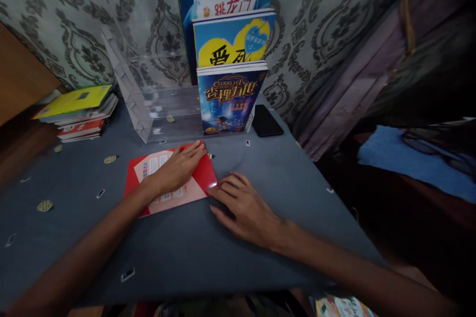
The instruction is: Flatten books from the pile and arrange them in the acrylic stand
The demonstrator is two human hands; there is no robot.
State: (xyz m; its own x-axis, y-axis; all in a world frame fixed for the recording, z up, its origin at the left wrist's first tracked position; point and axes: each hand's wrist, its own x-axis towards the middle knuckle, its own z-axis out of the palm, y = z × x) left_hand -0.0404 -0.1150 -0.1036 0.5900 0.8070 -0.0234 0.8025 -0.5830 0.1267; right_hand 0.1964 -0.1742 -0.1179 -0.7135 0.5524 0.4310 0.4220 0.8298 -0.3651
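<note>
- At the near edge of the table (193, 252), a grey-blue cloth covers the whole top, with small dark-and-white tags scattered over it
- Below that edge, a bit of colourful printed paper (344, 307) pokes into sight; I cannot tell what it is
- Right hand (245, 208) lies palm down on the cloth with fingers spread and loose, gripping nothing, its fingertips touching the lower right corner of the red booklet (205, 174)
- Left hand (177, 169) rests flat on top of that booklet with fingers stretched out, pressing rather than clasping
- Red booklet lies flat near the middle of the table, just in front of the clear stand, its pale printed panel facing up
- Small round gold cut-outs (45, 205) lie on the cloth to the left
- Further back stands a clear acrylic rack (156, 104) with three books stepped upright in it, a dark blue one (230, 99) in front
- Black phone (266, 121) lies flat just right of the rack
- Stack of books (80, 114) with a yellow cover on top sits at the far left corner
- Behind everything is grey damask wallpaper (74, 25), with a dim curtain (357, 74) to the right and a blue cloth (405, 158) beside the table
</note>
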